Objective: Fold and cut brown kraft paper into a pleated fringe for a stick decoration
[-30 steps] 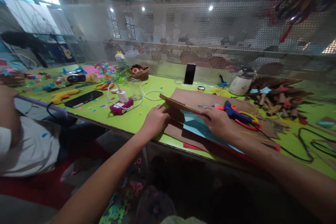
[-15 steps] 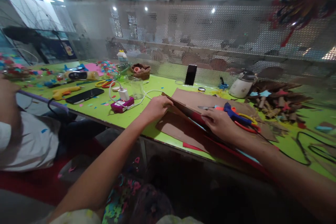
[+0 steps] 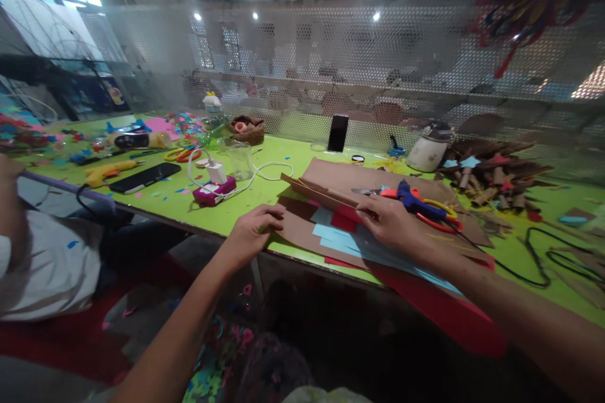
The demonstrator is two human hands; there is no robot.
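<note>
My right hand (image 3: 390, 220) pinches the edge of a raised brown cardboard sheet (image 3: 321, 192), which tilts up from the table. Under it lies a lower brown cardboard sheet (image 3: 295, 220), with light blue paper strips (image 3: 335, 239) and a red paper piece (image 3: 344, 219) on top. At the left edge of that lower sheet, my left hand (image 3: 255, 231) has its fingers curled round the cardboard. Long red paper (image 3: 454, 312) hangs over the table's front edge. Scissors (image 3: 362, 191) and blue-handled pliers or cutters (image 3: 416, 201) lie just beyond my right hand.
A purple power block (image 3: 215, 192) with a white charger stands left of my hands. A phone (image 3: 146, 177) and yellow glue gun (image 3: 111, 172) lie farther left, near another person's arm. Behind are an upright phone (image 3: 338, 132), a white kettle-like jug (image 3: 428, 148) and cardboard scraps (image 3: 501, 179).
My left hand has let go of the raised cardboard and moved down and left to the lower sheet. The blue and red papers between the sheets are now exposed. My right hand keeps its pinch.
</note>
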